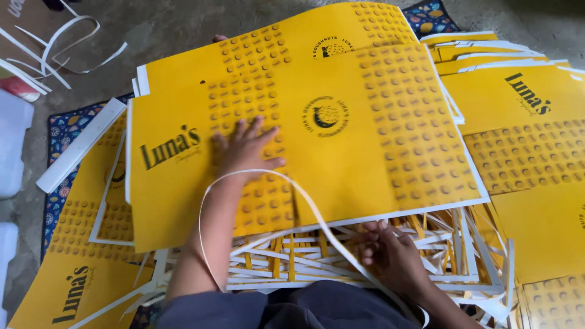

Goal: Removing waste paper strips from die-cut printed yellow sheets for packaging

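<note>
The left hand (247,149) is laid flat with fingers spread on the top yellow printed sheet (317,134), grasping nothing, apparently so that the sheet is pinned in place on its stack. Just below that sheet's near edge, the right hand (393,256) is curled with its fingertips among the white and yellow offcut strips (292,256) that stick out from beneath it; whether a strip is actually pinched cannot be told. A loose white strip (304,201) is looped from that sheet over the left forearm, more yellow sheets (524,122) are fanned out to the sheet's right, and a patterned mat (61,134) is seen past its left edge.
</note>
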